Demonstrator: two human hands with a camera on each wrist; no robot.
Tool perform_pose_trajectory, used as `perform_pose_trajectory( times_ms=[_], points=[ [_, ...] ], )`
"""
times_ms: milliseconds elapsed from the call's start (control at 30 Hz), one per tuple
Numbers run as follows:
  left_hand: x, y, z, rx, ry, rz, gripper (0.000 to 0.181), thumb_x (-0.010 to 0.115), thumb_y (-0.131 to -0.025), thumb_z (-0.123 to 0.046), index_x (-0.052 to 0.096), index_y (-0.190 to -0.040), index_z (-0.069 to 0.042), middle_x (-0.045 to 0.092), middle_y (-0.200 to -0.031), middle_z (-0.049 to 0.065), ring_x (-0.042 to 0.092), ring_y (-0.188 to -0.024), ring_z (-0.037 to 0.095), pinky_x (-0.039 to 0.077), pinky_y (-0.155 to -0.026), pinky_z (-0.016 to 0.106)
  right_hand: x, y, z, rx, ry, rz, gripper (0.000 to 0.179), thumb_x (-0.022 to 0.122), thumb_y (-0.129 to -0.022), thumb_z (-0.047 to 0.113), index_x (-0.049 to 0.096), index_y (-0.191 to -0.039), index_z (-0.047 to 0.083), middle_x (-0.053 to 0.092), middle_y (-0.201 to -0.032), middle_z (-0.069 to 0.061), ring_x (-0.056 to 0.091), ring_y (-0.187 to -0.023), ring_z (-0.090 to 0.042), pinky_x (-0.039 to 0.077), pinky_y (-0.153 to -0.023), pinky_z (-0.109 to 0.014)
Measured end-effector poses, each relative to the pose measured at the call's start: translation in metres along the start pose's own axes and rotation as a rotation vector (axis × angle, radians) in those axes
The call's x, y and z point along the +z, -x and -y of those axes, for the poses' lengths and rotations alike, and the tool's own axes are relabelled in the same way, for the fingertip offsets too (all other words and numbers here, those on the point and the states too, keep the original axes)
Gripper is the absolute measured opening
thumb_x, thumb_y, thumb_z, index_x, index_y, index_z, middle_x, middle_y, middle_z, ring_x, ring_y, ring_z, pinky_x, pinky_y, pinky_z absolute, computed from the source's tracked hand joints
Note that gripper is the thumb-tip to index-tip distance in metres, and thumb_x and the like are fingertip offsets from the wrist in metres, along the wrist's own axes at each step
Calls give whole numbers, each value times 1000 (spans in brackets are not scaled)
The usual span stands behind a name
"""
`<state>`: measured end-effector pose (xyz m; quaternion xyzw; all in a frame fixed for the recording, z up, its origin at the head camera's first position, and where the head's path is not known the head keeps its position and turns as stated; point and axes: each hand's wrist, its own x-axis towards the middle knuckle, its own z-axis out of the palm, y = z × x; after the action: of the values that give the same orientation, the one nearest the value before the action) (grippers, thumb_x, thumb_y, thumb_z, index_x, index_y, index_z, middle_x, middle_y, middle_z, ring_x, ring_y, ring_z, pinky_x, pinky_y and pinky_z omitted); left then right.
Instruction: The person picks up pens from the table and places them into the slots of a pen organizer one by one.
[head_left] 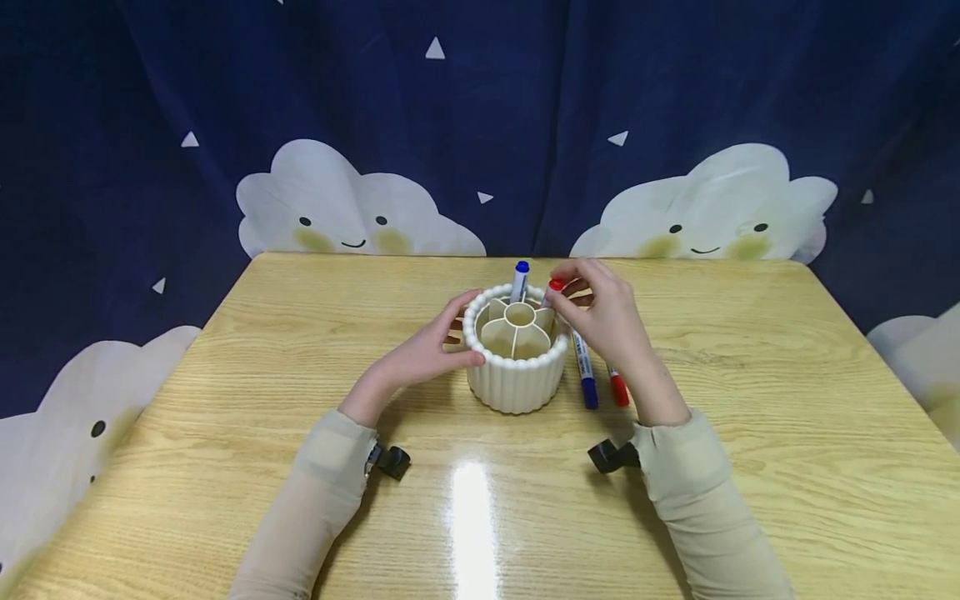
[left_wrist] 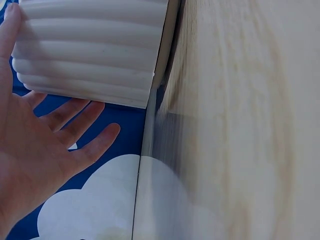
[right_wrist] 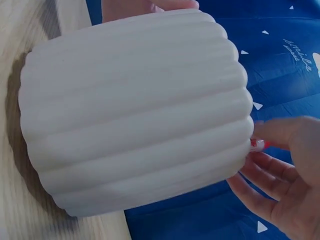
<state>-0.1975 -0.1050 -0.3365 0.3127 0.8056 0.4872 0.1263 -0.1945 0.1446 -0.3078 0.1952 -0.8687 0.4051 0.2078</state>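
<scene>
I see the left hand [head_left: 429, 352], fingers spread, against the round, ribbed white pen holder [head_left: 516, 387] on the pale wooden table [head_left: 187, 450]; the right hand [head_left: 606, 304] pinches a red-capped white marker [head_left: 555, 285] inside the holder's far-right part.

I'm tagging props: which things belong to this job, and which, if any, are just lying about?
Job:
- fluted pen holder
- blue-capped marker inside
- red-capped marker, pinched by right hand
- probably loose blue marker, loose red marker

Just around:
- cloud-print curtain
- wrist cameras
</scene>
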Motion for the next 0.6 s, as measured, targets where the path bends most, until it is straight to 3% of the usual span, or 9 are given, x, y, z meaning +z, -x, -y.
perform_pose_trajectory(
  times_ms=[200, 367, 467, 600],
  points=[
    [0, -1, 2, 5, 1, 6, 83, 66, -83, -16, 11, -145, -9, 30, -140, 16, 38, -119, 33, 36, -98, 51, -10, 0, -8, 66, 23, -4, 25, 60, -88, 23, 61, -109, 9, 61, -96, -6, 61, -84, -18, 53, -70, -33],
    [0, 0, 0, 8, -4, 5, 83, 66, -84, -16, 11, -145, -7, 30, -140, 16, 38, -119, 32, 37, -98, 49, -17, -1, -31, 109, 93, -13, 25, 55, -90, 22, 60, -110, 8, 61, -91, -8, 61, -81, -21, 51, -71, -33],
    [0, 1, -2, 8, -8, 4, 83, 66, -84, -15, 11, -145, -6, 30, -140, 16, 38, -119, 32, 37, -98, 48, -19, -1, -44, 130, 150, 13, 25, 55, -90, 17, 59, -112, 5, 60, -90, -12, 61, -80, -25, 51, -73, -37],
    [1, 1, -2, 7, -8, 1, 83, 66, -83, -16, 11, -145, -7, 31, -139, 16, 39, -119, 32, 37, -98, 48, -22, 0, -53, 190, 260, 106, 28, 54, -89, 15, 56, -115, 3, 61, -95, -16, 60, -83, -30, 49, -74, -43]
  ],
)
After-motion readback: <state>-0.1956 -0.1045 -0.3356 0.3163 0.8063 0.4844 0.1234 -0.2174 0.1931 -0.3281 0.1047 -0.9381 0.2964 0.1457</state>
